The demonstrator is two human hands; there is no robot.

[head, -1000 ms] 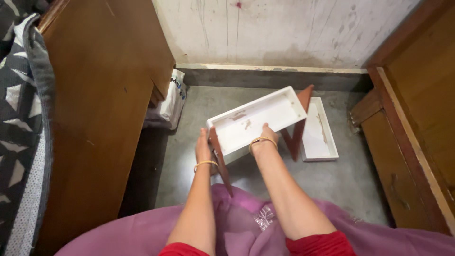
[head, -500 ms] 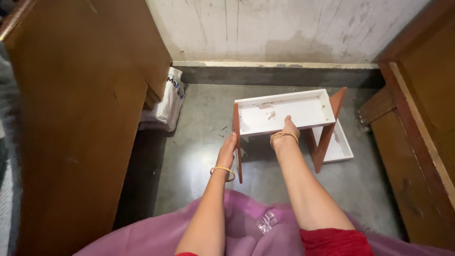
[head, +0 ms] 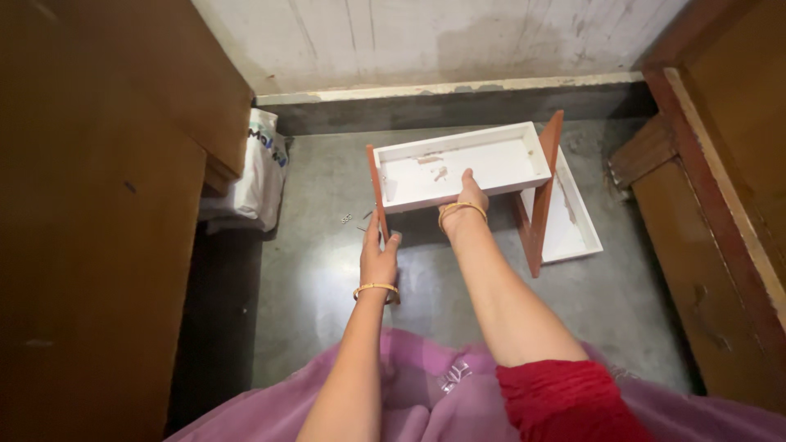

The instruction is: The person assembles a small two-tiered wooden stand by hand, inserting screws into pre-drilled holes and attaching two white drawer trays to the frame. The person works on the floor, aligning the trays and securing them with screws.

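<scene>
Fingers of my right hand [head: 463, 199] clamped the white tray's [head: 458, 168] front edge to steady it, while my left hand [head: 378, 260] gripped the red-brown leg [head: 375, 192].

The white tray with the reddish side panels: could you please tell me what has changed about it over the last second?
The white tray went from tilted to level. The left hand and right hand stayed on it; the second tray stayed on the floor.

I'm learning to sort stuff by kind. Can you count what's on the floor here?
White trays: 2, one held up, one lying on the floor
Reddish-brown side boards: 2, left, right
White bag: 1
Small metal bits on the floor: 1 cluster, too small to count
Total: 6
</scene>
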